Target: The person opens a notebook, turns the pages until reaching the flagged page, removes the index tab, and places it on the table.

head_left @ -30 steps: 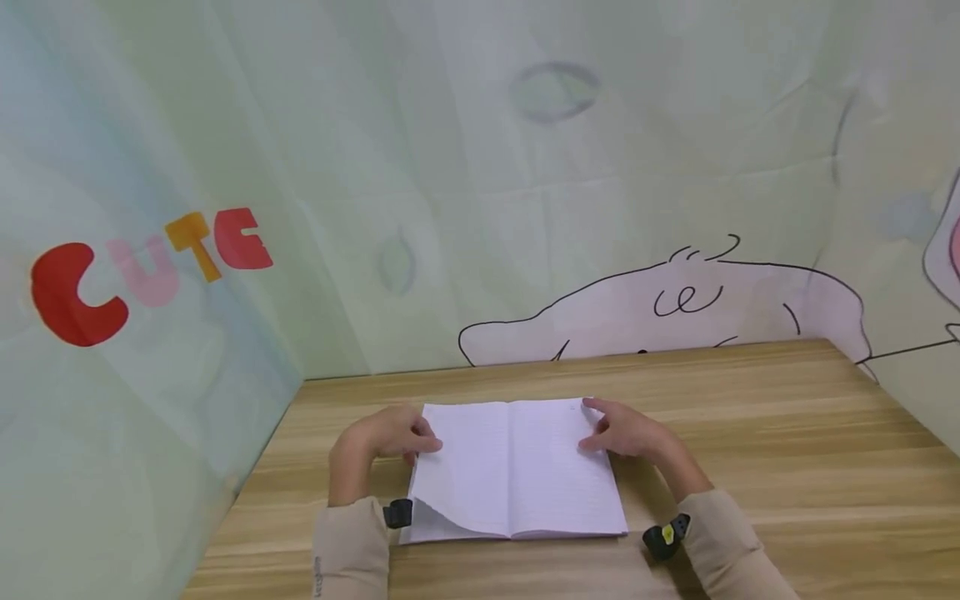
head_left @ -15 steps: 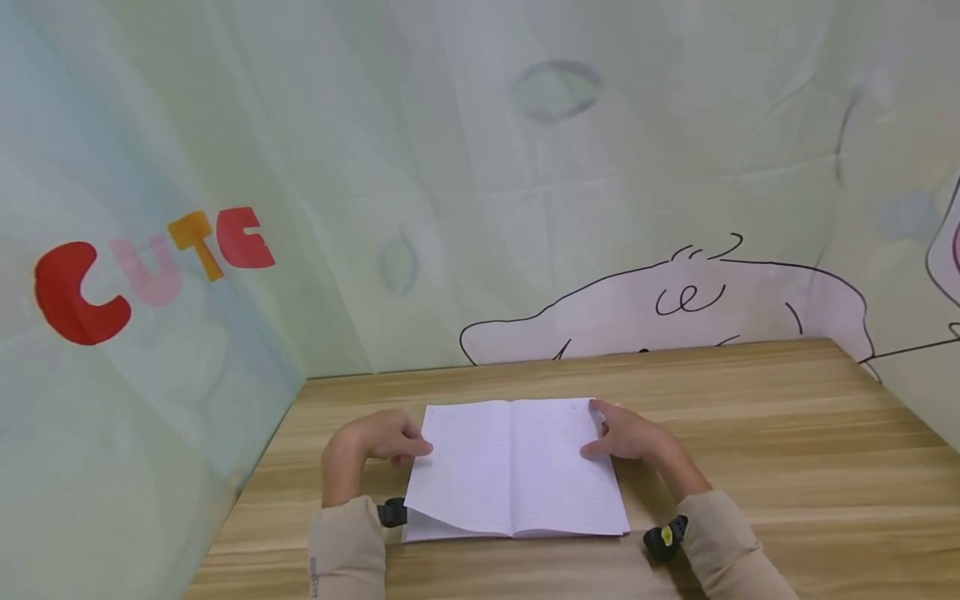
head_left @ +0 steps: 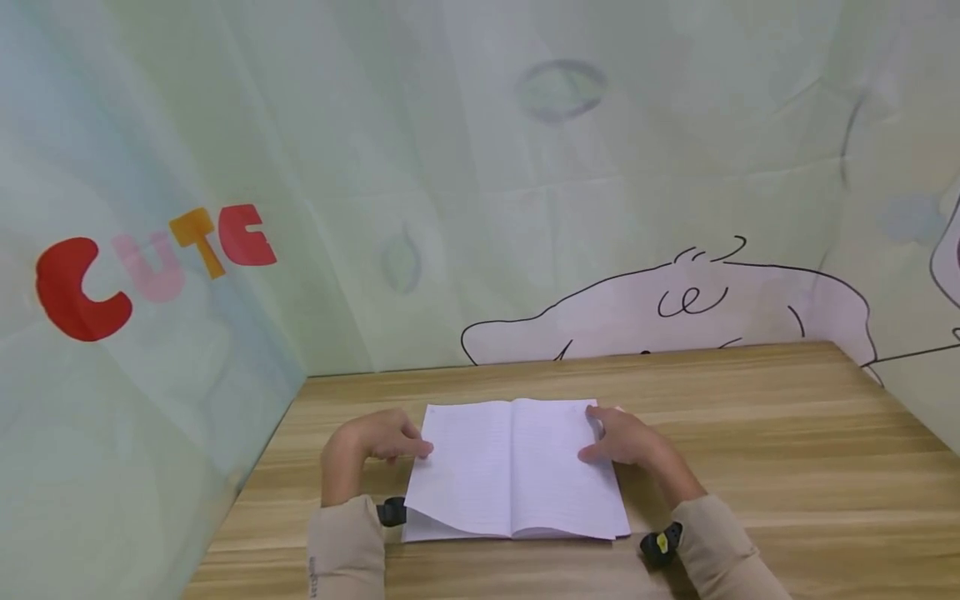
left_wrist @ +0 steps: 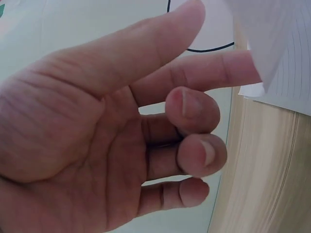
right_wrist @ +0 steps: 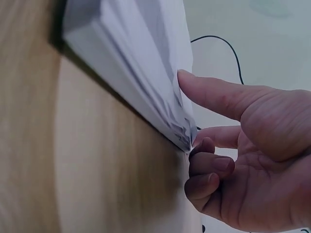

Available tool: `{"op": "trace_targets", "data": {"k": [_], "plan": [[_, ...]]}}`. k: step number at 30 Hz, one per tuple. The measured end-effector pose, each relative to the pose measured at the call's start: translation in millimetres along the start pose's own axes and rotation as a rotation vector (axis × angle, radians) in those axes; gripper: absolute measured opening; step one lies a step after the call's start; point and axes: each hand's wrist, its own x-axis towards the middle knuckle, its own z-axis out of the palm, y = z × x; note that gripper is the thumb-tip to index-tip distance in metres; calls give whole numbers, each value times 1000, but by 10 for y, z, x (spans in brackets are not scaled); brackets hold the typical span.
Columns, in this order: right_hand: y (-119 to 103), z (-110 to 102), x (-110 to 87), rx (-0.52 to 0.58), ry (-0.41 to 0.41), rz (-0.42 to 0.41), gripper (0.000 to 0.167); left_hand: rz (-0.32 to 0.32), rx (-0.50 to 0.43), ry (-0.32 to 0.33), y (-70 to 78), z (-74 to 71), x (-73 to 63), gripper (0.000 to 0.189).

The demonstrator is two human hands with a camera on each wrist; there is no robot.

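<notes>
An open notebook (head_left: 480,475) with white lined pages lies on the wooden table. My left hand (head_left: 382,437) is at its left edge, thumb overlapping the raised left page in the head view. In the left wrist view the index fingertip goes behind the page's corner (left_wrist: 260,58), with the other fingers bent. At the right edge, my right hand (head_left: 618,435) holds the upper corner of the pages between thumb and index finger. The right wrist view shows that thumb (right_wrist: 194,87) against the page edges (right_wrist: 141,73), several leaves slightly fanned, with other fingers curled below.
The wood-grain table (head_left: 750,433) stretches around the notebook, mostly to the right. A pale printed curtain (head_left: 420,183) stands behind it and at the left. Each wrist carries a small black device (head_left: 660,546) near the sleeve.
My left hand has shifted slightly left, and the raised lower corner of the left page has moved out with it. My right hand has barely moved; the right page's lower corner now stands apart from those below.
</notes>
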Motion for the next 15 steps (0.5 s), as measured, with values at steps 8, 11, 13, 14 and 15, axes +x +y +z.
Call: {"op": "trace_targets", "data": {"k": [8,11,13,14,15], "plan": [[-31,40,-20,-49,48,-25,74,4,-3,2,9,2,-4,22],[-30,48,-18,-66,55,-40,70,22,-7,4,20,4,-13,21],[-30,50,-19,-83,65,-65,66,32,-14,4,30,3,-19,20],[-30,51,-18,-91,72,-80,63,36,-14,4,33,4,-20,20],[-30,52,-14,-94,80,-96,60,39,-14,3,39,2,-24,20]]}}
